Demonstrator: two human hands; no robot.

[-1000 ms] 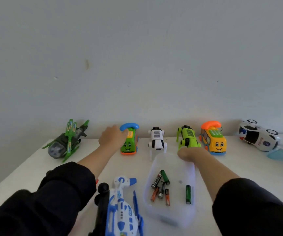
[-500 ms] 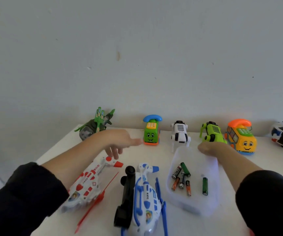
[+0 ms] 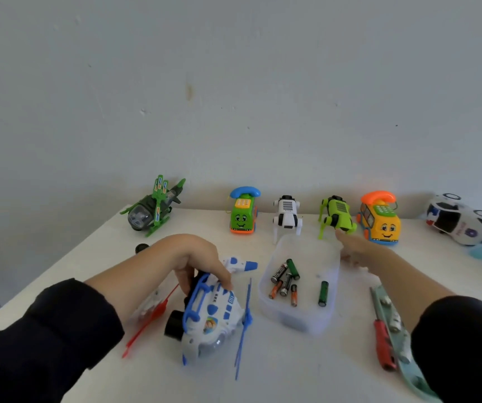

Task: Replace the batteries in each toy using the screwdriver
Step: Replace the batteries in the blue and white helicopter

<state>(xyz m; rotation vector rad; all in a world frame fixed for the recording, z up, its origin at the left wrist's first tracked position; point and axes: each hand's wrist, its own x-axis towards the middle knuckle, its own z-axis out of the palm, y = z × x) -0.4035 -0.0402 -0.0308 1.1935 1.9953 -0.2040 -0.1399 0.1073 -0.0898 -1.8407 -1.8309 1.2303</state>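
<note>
My left hand [image 3: 193, 260] grips the tail end of the white-and-blue helicopter toy [image 3: 213, 318], which lies on the table in front of me. A red-and-white helicopter [image 3: 149, 309] lies under my left forearm, mostly hidden. My right hand [image 3: 356, 248] rests flat on the table beside the clear tray [image 3: 303, 321] of several batteries [image 3: 285, 282], fingers stretched toward the lime robot dog [image 3: 337, 216]. A red-handled screwdriver [image 3: 383, 344] lies at my right forearm.
Along the wall stand a green helicopter [image 3: 152, 210], a green phone car [image 3: 244, 212], a white robot dog [image 3: 286, 216], a yellow phone car [image 3: 380, 219] and a white police car [image 3: 460, 219]. A teal strip with batteries [image 3: 393, 330] lies by the screwdriver.
My left hand has pulled back from the green phone car and closed on the white-and-blue helicopter. The view has shifted left and down. My right hand stays by the tray.
</note>
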